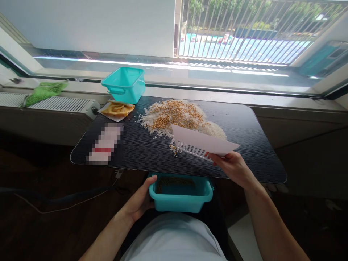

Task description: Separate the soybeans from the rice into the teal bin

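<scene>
My right hand (231, 163) grips a stiff white sheet (202, 139) with a row of slots along its lower edge. The sheet is held tilted over the near side of a heap of white rice (152, 112) mixed with yellow beans (176, 110). A few loose grains and beans (174, 148) lie by the sheet's left end. Below the table's front edge, my left hand (143, 197) clasps the left wall of a turquoise plastic tub (179, 203), thumb on the rim. Small dark bits show on the tub's floor, too dim to name.
A second turquoise tub (127, 85) stands at the table's back left. In front of it, a folded flatbread (118, 108) rests on white paper. A blurred-out object (106, 143) lies at left on the dark table (136, 156). Beyond are a radiator (65, 105) with a green cloth (46, 92) and a window.
</scene>
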The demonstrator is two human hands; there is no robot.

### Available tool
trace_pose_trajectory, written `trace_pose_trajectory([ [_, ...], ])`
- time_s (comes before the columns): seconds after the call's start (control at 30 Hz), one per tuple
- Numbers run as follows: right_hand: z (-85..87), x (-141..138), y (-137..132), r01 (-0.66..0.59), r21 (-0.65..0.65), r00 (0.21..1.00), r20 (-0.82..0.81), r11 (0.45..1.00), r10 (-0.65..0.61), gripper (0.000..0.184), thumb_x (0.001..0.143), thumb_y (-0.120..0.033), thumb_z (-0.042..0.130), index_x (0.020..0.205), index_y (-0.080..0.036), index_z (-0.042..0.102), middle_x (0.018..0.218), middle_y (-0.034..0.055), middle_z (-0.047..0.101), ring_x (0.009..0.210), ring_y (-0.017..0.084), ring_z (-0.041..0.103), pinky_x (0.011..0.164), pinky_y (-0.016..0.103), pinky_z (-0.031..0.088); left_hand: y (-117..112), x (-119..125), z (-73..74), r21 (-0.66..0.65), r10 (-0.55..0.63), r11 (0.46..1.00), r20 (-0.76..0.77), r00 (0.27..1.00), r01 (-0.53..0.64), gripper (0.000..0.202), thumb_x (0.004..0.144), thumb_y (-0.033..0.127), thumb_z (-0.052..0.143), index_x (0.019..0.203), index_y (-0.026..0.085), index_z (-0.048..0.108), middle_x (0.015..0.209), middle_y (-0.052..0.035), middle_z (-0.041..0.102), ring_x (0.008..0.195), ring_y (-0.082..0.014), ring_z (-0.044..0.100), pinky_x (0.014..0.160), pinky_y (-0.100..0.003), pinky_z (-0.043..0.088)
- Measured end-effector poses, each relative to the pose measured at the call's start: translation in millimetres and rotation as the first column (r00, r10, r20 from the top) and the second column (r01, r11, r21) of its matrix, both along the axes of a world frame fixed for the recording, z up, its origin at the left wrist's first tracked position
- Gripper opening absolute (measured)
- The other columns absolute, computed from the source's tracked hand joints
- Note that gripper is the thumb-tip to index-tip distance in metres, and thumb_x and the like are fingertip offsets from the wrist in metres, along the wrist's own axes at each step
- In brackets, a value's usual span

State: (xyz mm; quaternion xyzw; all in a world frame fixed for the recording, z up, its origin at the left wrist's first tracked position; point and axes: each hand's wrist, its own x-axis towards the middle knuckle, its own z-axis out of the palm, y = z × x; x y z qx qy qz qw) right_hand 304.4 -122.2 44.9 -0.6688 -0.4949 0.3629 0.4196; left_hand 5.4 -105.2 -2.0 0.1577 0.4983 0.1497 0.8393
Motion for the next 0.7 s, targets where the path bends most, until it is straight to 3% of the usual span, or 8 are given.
trace_pose_trajectory([
  [0.2,2.5,-3.6,6.7,-0.014,-0.001,0.999,0.047,1.0,0.014,0.034,0.074,-0.047,0.067,0.076,-0.015,0.076,0.066,0.0038,0.071,0.058,0.017,0.06,0.053,0.027,0.048,0.1,0.1,-1.9,-0.008,0.001,1.0,-0.018,1.0,-0.001,0.065,0.08,0.056,0.057,0.135,0.024,0.047,0.125,-0.0102,0.066,0.113,-0.0311,0.06,0.088,-0.042,0.052],
  [0.47,2.2,0.3,1.6,-0.067,0.011,0.997,0.032,0.998,0.066,0.032,0.077,-0.044,0.066,0.086,-0.015,0.077,0.081,0.0059,0.075,0.07,0.02,0.065,0.06,0.028,0.051,-0.6,0.3,0.4,0.001,-0.008,1.0,-0.009,1.0,0.008,0.061,0.081,0.056,0.055,0.132,0.023,0.051,0.125,-0.0093,0.066,0.116,-0.0301,0.059,0.087,-0.041,0.052],
  [0.7,0.8,-0.6,-5.3,-0.06,-0.011,0.997,0.039,0.998,0.06,0.031,0.076,-0.045,0.066,0.081,-0.015,0.076,0.076,0.0057,0.074,0.065,0.02,0.064,0.057,0.028,0.051,-1.1,-1.0,-2.3,0.011,-0.001,1.0,-0.013,1.0,0.001,0.063,0.079,0.057,0.057,0.133,0.025,0.05,0.126,-0.0084,0.065,0.117,-0.03,0.058,0.088,-0.04,0.052],
])
